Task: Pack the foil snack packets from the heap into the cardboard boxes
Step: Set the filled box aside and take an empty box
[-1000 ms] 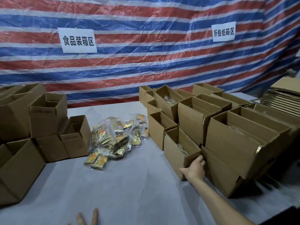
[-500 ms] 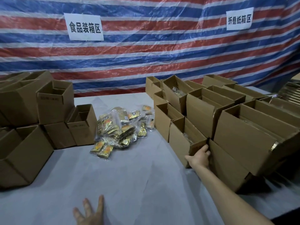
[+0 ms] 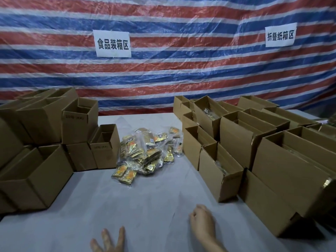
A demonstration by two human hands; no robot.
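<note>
Your left hand (image 3: 107, 240) was spread, right hand (image 3: 201, 222) loosely curled, both empty; grabbing hastily could've scattered the heap (image 3: 145, 155) ahead.

We read 食品装箱区 on the paper sign (image 3: 112, 43) mid-tarp (image 3: 181, 79), and 折叠纸箱区 on the second sign (image 3: 281, 35) near its right edge

Dim, bluish cast, soft blur, wide-angle edge distortion
</note>
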